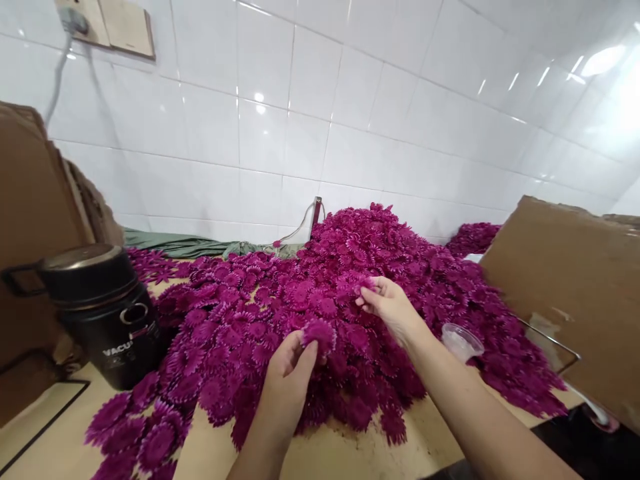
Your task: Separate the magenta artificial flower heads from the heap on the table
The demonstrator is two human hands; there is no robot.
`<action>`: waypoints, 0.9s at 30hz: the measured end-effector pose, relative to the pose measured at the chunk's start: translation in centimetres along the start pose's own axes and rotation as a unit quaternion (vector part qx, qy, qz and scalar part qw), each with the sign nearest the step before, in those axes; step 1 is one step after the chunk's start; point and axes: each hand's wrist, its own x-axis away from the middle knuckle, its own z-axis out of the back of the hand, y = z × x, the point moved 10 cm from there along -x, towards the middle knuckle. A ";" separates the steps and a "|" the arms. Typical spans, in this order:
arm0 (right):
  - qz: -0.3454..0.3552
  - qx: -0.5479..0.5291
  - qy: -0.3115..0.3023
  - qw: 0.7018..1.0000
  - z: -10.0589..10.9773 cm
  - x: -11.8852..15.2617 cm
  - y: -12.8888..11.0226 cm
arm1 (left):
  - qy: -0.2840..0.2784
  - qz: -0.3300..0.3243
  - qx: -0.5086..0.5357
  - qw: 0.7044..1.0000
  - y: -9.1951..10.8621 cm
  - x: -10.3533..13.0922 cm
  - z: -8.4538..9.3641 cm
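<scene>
My left hand (290,373) pinches a round magenta flower piece (320,335) with a pale fringed edge between thumb and fingers. Further right and a bit farther away, my right hand (387,303) is closed on another magenta flower piece (367,285), held at the fingertips. Both hands are above a large heap of loose magenta flower pieces (280,300), which rises to a peak at the back against the wall. A clear plastic cup (462,341) stands among the pieces beside my right forearm.
At the left is a black vacuum jar (110,320) with a handle, in front of a cardboard box (40,187). Another cardboard sheet (570,300) leans at the right. Green cloth (175,244) lies along the white tiled wall (280,133). A plug (75,23) is in the wall socket.
</scene>
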 end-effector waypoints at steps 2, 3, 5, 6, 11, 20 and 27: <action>-0.011 -0.011 -0.021 1.000 -0.2 -0.1 0.4 | 0.026 0.027 0.015 0.999 -0.7 -0.1 1.3; -0.015 -0.016 -0.031 0.999 -0.4 -0.1 0.6 | 0.036 0.044 0.026 0.998 -1.1 -0.1 1.7; -0.021 -0.023 -0.048 0.998 -0.7 -0.1 1.2 | 0.064 0.081 0.052 0.993 -1.9 0.0 2.3; -0.024 -0.026 -0.055 0.998 -0.7 -0.2 1.5 | 0.084 0.100 0.063 0.989 -2.4 0.1 2.5; -0.036 -0.030 -0.084 0.995 -0.2 -1.2 3.0 | 0.121 0.123 0.078 0.982 -3.3 0.1 1.5; -0.029 -0.035 -0.150 0.988 1.4 -4.1 3.4 | 0.169 0.085 0.008 0.982 -4.8 -1.1 -0.9; -0.020 -0.021 -0.245 0.969 1.5 -5.1 3.0 | 0.101 0.014 -0.140 0.985 -1.2 -4.5 -6.0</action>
